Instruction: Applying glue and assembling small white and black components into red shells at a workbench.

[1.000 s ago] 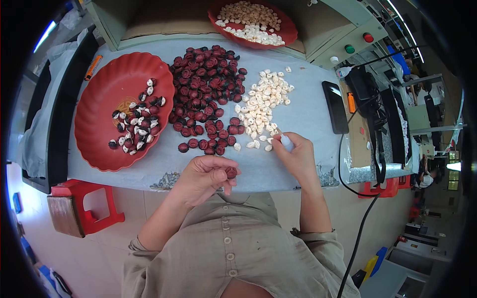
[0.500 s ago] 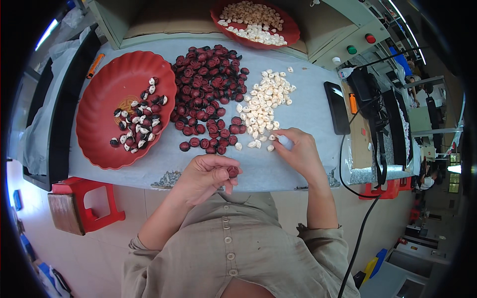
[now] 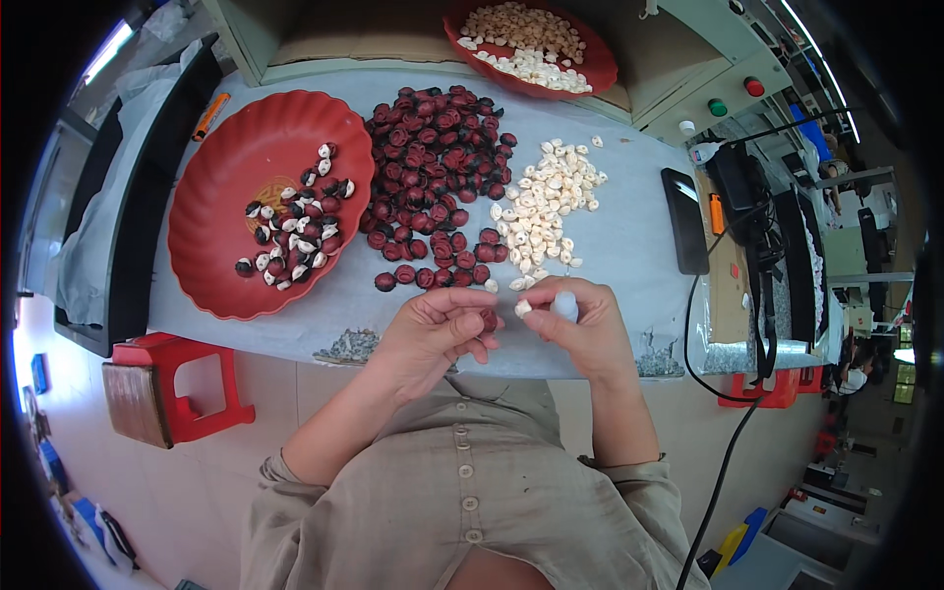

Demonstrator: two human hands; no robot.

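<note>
My left hand (image 3: 433,334) pinches a dark red rose-like piece (image 3: 489,320) between thumb and fingers, near the front of the table. Just right of it, my right hand (image 3: 587,329) is closed, with a small cream-white piece (image 3: 523,308) at its thumb and fingertips. A small whitish translucent bottle (image 3: 564,306) is tucked in the same hand. The two pieces are close together but apart. Beyond my hands lie a heap of dark red and black pieces (image 3: 442,147) and a pile of cream-white pieces (image 3: 546,197).
At left, a red scalloped plate (image 3: 211,216) holds pieces joined red and white. Another red plate (image 3: 605,74) of pale pieces stands in the cabinet opening. A black phone (image 3: 683,221) and a black cable (image 3: 688,334) lie at right; a black tray (image 3: 147,197) stands far left.
My right hand has lifted a cream-white piece from the pile's near edge and brought it left, close to the red piece in my left hand. The whole view has shifted slightly.
</note>
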